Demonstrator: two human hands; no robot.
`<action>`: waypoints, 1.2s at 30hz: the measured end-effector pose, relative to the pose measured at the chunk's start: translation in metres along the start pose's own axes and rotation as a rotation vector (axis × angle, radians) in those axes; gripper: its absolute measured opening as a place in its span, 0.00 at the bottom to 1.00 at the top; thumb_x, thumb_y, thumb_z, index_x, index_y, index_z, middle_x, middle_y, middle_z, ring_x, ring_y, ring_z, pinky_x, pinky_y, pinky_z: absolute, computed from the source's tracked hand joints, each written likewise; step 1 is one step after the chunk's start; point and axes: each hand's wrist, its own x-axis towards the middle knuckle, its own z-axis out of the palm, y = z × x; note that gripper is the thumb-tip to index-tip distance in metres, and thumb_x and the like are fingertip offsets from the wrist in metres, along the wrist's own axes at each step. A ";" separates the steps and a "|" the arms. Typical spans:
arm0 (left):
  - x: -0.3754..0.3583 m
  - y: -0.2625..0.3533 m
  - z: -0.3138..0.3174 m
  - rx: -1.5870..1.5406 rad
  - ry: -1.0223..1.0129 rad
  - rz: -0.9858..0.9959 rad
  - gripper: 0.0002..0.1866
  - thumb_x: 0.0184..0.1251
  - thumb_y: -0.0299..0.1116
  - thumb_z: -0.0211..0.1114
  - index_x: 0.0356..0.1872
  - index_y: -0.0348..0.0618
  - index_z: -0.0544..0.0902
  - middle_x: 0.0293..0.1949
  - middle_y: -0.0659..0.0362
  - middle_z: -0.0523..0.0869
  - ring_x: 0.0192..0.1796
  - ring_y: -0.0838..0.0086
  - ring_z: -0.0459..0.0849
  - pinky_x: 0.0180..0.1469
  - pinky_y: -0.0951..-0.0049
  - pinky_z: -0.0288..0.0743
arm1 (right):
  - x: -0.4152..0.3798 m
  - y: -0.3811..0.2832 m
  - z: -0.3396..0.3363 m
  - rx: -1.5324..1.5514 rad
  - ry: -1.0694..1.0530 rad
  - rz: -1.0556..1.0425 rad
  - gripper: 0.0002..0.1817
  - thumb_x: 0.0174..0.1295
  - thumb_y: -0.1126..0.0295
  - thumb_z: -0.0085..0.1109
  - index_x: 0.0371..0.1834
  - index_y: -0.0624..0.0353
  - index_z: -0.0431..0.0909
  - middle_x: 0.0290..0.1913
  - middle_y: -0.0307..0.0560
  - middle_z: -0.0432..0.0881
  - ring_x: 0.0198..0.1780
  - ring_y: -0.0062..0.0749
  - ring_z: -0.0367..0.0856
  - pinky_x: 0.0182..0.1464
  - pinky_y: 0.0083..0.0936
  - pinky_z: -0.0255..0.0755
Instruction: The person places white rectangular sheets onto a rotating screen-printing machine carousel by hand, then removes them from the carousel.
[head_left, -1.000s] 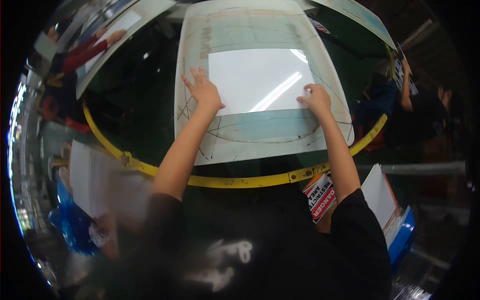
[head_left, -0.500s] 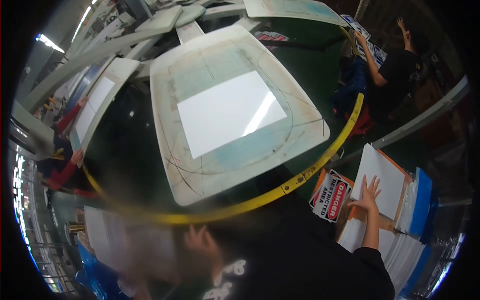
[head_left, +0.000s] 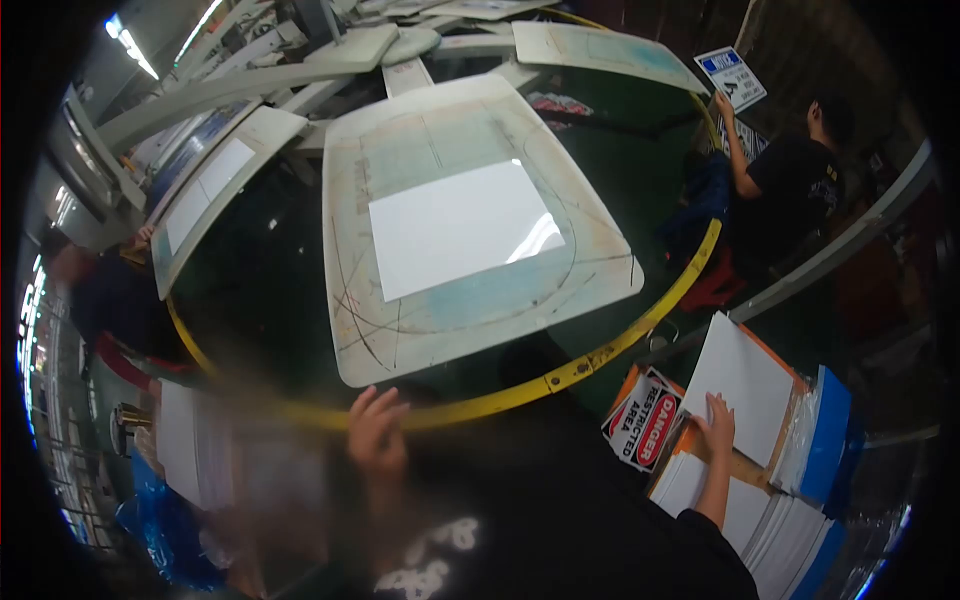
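My left hand (head_left: 378, 435) is raised near the yellow rail (head_left: 490, 408), just below the near edge of a pale printing platen (head_left: 460, 330). Its fingers are apart and hold nothing. A blank white sheet (head_left: 460, 235) lies on the platen, reflecting light. On the right, my right hand (head_left: 712, 428) rests at the left edge of a stack of white sheets (head_left: 745, 385), fingers loosely bent; its thumb is hard to make out. Left of that stack lies a red, black and white "DANGER RESTRICTED AREA" sign (head_left: 645, 420).
Another platen with a white sheet (head_left: 210, 195) is at left, beside a person in dark clothes (head_left: 120, 290). At right, a co-worker (head_left: 795, 170) holds up a blue-and-white notice sign (head_left: 732, 78). More white sheets (head_left: 190, 440) stand at lower left. The curved yellow rail passes in front of me.
My right hand has shifted from lying spread on the white stack to its left edge. My left hand has risen toward the rail. The co-worker at right now holds a notice sign up.
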 end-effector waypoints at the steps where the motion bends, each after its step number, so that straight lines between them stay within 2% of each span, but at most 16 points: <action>1: -0.001 -0.001 -0.002 -0.006 -0.046 0.014 0.09 0.53 0.15 0.59 0.31 0.41 0.83 0.41 0.55 0.85 0.53 0.59 0.78 0.51 0.69 0.71 | -0.002 -0.004 -0.005 0.016 0.017 -0.020 0.34 0.49 0.60 0.67 0.60 0.57 0.68 0.63 0.59 0.68 0.64 0.54 0.65 0.67 0.48 0.53; 4: -0.002 0.001 -0.005 -0.025 -0.021 0.001 0.09 0.52 0.15 0.59 0.30 0.41 0.83 0.39 0.56 0.86 0.51 0.61 0.79 0.52 0.69 0.71 | -0.008 -0.010 -0.004 0.165 0.272 -0.020 0.27 0.50 0.70 0.61 0.56 0.60 0.70 0.58 0.59 0.72 0.61 0.52 0.69 0.67 0.47 0.54; 7: -0.004 0.002 -0.005 -0.045 -0.040 -0.004 0.09 0.52 0.15 0.60 0.31 0.40 0.83 0.37 0.56 0.86 0.48 0.63 0.81 0.52 0.68 0.71 | -0.012 0.003 -0.010 -0.062 0.385 -0.009 0.24 0.49 0.79 0.55 0.54 0.61 0.70 0.51 0.54 0.77 0.56 0.44 0.75 0.67 0.46 0.55; 8: -0.005 0.003 -0.003 -0.075 -0.053 -0.007 0.09 0.52 0.16 0.59 0.31 0.40 0.83 0.37 0.56 0.86 0.48 0.63 0.81 0.52 0.68 0.71 | -0.012 -0.005 -0.015 -0.089 0.548 -0.024 0.23 0.48 0.83 0.50 0.51 0.58 0.73 0.46 0.49 0.80 0.52 0.36 0.77 0.68 0.46 0.55; 13: 0.009 0.014 0.006 -0.238 -0.218 0.073 0.09 0.54 0.17 0.60 0.35 0.40 0.83 0.36 0.57 0.86 0.43 0.65 0.83 0.51 0.70 0.72 | -0.013 -0.016 -0.093 -0.327 0.800 -0.128 0.21 0.52 0.84 0.43 0.48 0.58 0.78 0.47 0.47 0.81 0.53 0.35 0.78 0.70 0.45 0.50; 16: 0.020 0.049 0.015 -0.427 -0.342 -0.211 0.13 0.59 0.22 0.60 0.47 0.39 0.80 0.37 0.57 0.86 0.43 0.68 0.83 0.52 0.70 0.72 | -0.020 -0.051 -0.149 -0.359 0.967 -0.140 0.20 0.58 0.80 0.39 0.50 0.58 0.78 0.49 0.46 0.81 0.55 0.35 0.77 0.71 0.44 0.47; 18: 0.026 0.069 0.026 -0.723 -0.579 -0.478 0.22 0.62 0.22 0.57 0.59 0.41 0.71 0.47 0.53 0.83 0.53 0.66 0.79 0.56 0.68 0.70 | -0.028 -0.096 -0.179 -0.330 1.054 -0.180 0.19 0.64 0.75 0.37 0.52 0.58 0.77 0.51 0.47 0.81 0.56 0.38 0.77 0.71 0.45 0.46; 21: 0.033 0.093 0.054 -1.288 -0.733 -0.415 0.29 0.63 0.24 0.58 0.66 0.40 0.61 0.58 0.49 0.74 0.60 0.67 0.73 0.61 0.68 0.65 | -0.028 -0.156 -0.192 -0.172 1.188 -0.369 0.18 0.67 0.71 0.37 0.52 0.57 0.78 0.53 0.50 0.79 0.60 0.45 0.73 0.71 0.47 0.45; 23: 0.054 0.122 0.061 -1.466 -0.810 -0.339 0.31 0.64 0.26 0.58 0.68 0.40 0.58 0.61 0.48 0.72 0.62 0.66 0.70 0.62 0.68 0.63 | -0.022 -0.163 -0.153 -0.020 1.098 -0.401 0.17 0.67 0.64 0.42 0.50 0.55 0.79 0.57 0.54 0.75 0.64 0.54 0.66 0.71 0.50 0.43; 26: 0.074 0.148 0.059 -1.636 -0.812 -0.506 0.26 0.65 0.27 0.57 0.64 0.39 0.63 0.54 0.53 0.77 0.57 0.71 0.75 0.59 0.70 0.67 | -0.024 -0.247 -0.134 -0.059 1.050 -0.561 0.17 0.63 0.57 0.50 0.51 0.50 0.79 0.63 0.59 0.68 0.70 0.60 0.53 0.70 0.56 0.39; 27: 0.073 0.147 0.058 -1.539 -0.773 -0.585 0.24 0.65 0.27 0.57 0.63 0.38 0.65 0.52 0.54 0.78 0.54 0.72 0.76 0.57 0.71 0.69 | -0.027 -0.273 -0.131 -0.030 1.010 -0.648 0.18 0.62 0.55 0.52 0.52 0.48 0.78 0.64 0.59 0.66 0.71 0.60 0.49 0.69 0.58 0.38; 29: 0.071 0.140 0.052 -1.345 -0.688 -0.724 0.21 0.66 0.28 0.57 0.59 0.36 0.69 0.48 0.58 0.79 0.50 0.74 0.78 0.53 0.72 0.71 | -0.027 -0.301 -0.129 -0.271 0.634 -0.790 0.29 0.55 0.45 0.58 0.57 0.45 0.75 0.70 0.60 0.54 0.73 0.59 0.39 0.69 0.58 0.35; 30: 0.063 0.124 0.058 -1.398 -0.571 -0.748 0.17 0.66 0.29 0.58 0.55 0.35 0.72 0.46 0.59 0.80 0.45 0.77 0.78 0.48 0.73 0.73 | -0.022 -0.307 -0.135 -0.105 0.469 -0.840 0.35 0.51 0.41 0.59 0.61 0.46 0.71 0.71 0.60 0.50 0.73 0.60 0.37 0.69 0.57 0.34; 32: 0.050 0.080 0.062 -1.304 -0.554 -0.649 0.18 0.66 0.29 0.58 0.55 0.35 0.72 0.44 0.57 0.81 0.44 0.75 0.79 0.48 0.73 0.74 | -0.011 -0.321 -0.150 0.227 0.130 -0.919 0.48 0.43 0.34 0.62 0.67 0.48 0.63 0.73 0.60 0.41 0.73 0.61 0.32 0.70 0.54 0.33; 35: 0.021 0.031 0.043 -1.305 -0.310 -0.818 0.15 0.65 0.29 0.59 0.50 0.34 0.75 0.43 0.56 0.81 0.44 0.72 0.80 0.50 0.72 0.73 | 0.023 -0.299 -0.134 0.486 0.294 -0.562 0.65 0.33 0.30 0.63 0.73 0.54 0.46 0.74 0.60 0.30 0.74 0.58 0.26 0.70 0.50 0.30; 36: 0.013 0.017 0.033 -1.329 -0.235 -0.871 0.13 0.64 0.29 0.60 0.48 0.33 0.76 0.43 0.56 0.82 0.44 0.71 0.80 0.51 0.72 0.72 | 0.036 -0.286 -0.130 0.445 0.356 -0.476 0.66 0.35 0.31 0.64 0.73 0.57 0.42 0.74 0.61 0.32 0.74 0.55 0.28 0.71 0.48 0.31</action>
